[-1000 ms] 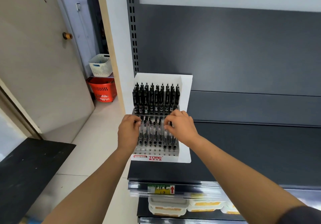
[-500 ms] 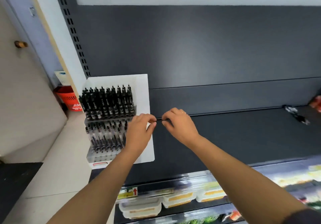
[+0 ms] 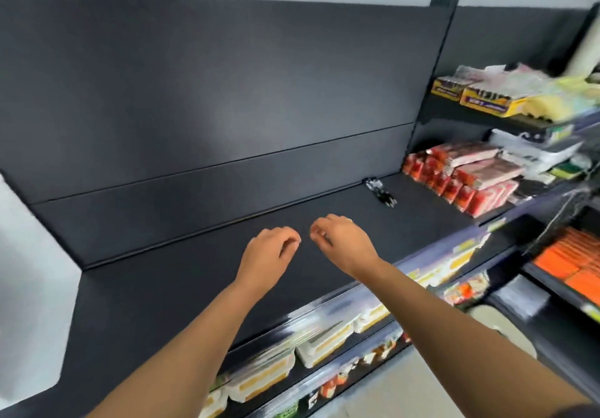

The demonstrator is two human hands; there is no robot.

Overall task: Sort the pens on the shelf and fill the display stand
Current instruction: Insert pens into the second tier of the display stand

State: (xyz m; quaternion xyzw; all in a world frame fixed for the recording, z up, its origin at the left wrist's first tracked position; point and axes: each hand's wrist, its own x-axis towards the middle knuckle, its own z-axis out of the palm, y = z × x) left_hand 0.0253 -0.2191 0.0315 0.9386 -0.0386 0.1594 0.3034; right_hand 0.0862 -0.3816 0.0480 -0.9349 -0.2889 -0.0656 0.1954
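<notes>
Two hands, the left hand (image 3: 271, 253) and the right hand (image 3: 341, 239), hover side by side above the middle of a dark shelf (image 3: 162, 287). Neither touches it. The fingers of both are loosely curled and, as far as the motion blur allows, they hold nothing.

One small bundle of pens (image 3: 380, 193) lies at the far right end of the shelf. It sits close to the back panel (image 3: 227, 93) and well apart from the hands.

A white panel (image 3: 29, 271) at the left edge is probably the backing of the display stand. Its slots are out of view, so how full it is cannot be judged.

Progress: the bundle is not yet picked up. Sorting it and loading it into the stand appear to remain, and the next reach would go rightward toward the pens.

Surroundings: the neighbouring bay at right carries red packets (image 3: 454, 177) level with the shelf. Yellow boxes (image 3: 480, 98) sit a tier higher and orange packs (image 3: 571, 265) a tier lower. White trays (image 3: 324, 343) line the tier beneath the hands, and pale floor (image 3: 406, 395) shows below.
</notes>
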